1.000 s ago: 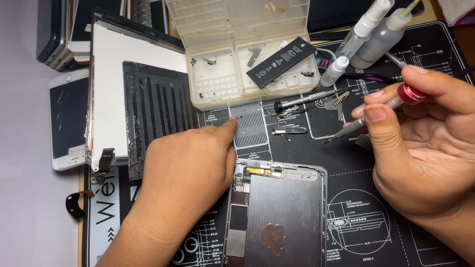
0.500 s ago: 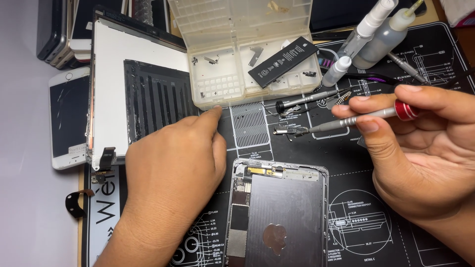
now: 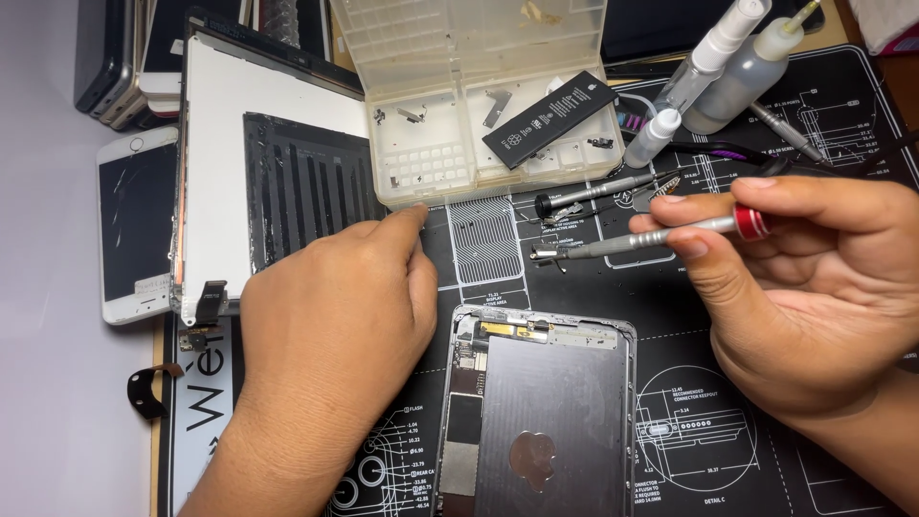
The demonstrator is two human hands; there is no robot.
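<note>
Far left of frame: a white phone [image 3: 137, 225] w/ cracked-looking screen lies face up on the bare white surface, a stack of other devices [image 3: 115, 57] above it at upper left. A small curled black strip [image 3: 148, 391] sits at lower left.

Left-centre: the removed white screen panel [image 3: 220, 144] lies face down w/ a black ribbed backing [image 3: 302, 182], its flex tail hanging off the lower corner. So the display is already off the device.

Left hand [image 3: 330, 325] lies palm down on the black repair mat [image 3: 728, 450], holding nothing; index finger stretched up to the front edge of the clear parts box [image 3: 450, 115]. Can't tell if the fingertip touches it.

Centre bottom: the opened tablet body [image 3: 546, 412], grey metal shield plate still on, board strip showing down its left side. Neither hand touches it.

Upper centre: a black battery [image 3: 550, 120] lies across the parts box, a few small bits in the compartments. A second driver [image 3: 593, 196] lies on the mat just below.

Right: right hand [image 3: 804, 287] pinches a silver screwdriver w/ red collar [image 3: 651, 237] between thumb and fingers, tip pointing left, above the mat and clear of the tablet. Two squeeze bottles [image 3: 728, 67] at upper right.

Judgement: teardown is partway – screen separated, shield plate and internals apparently still to deal w/.
</note>
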